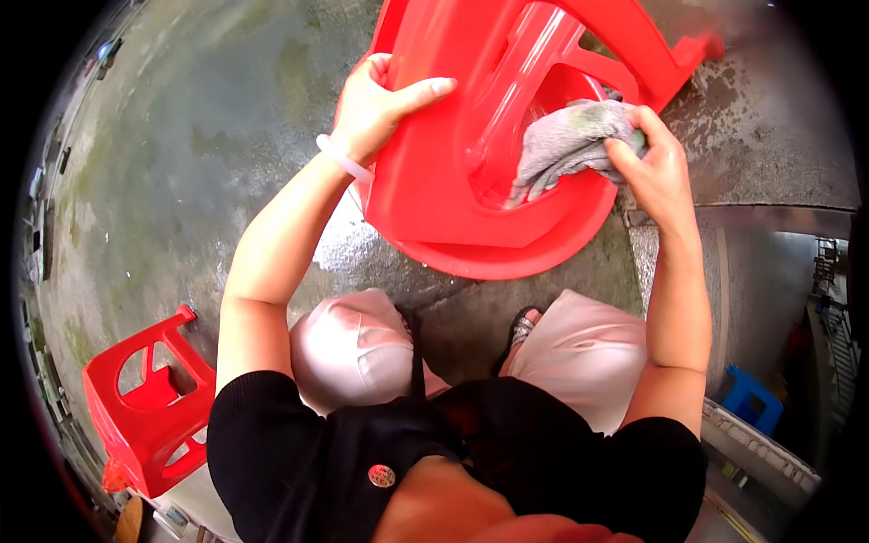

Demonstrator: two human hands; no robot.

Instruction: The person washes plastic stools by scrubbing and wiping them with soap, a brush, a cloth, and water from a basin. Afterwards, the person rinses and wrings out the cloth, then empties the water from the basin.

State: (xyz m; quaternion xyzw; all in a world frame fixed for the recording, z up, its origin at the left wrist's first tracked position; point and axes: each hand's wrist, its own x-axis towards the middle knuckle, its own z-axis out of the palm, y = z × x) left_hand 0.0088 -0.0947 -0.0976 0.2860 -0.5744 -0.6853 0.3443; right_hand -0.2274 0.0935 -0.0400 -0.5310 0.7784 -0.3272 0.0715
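Note:
A red plastic stool is tilted in front of me, with openings in its sides. My left hand grips its left edge, thumb lying across the panel and fingers mostly hidden behind. In my right hand is a bunched, damp-looking grey cloth, pinched between thumb and fingers. The cloth hangs against the stool at its right-hand opening. Beneath the stool curves a round red rim; I cannot tell whether it is a separate basin.
Another red stool is at the lower left. The concrete floor is wet. At right are a stone ledge and a blue plastic object lower down. My knees are close below the red stool.

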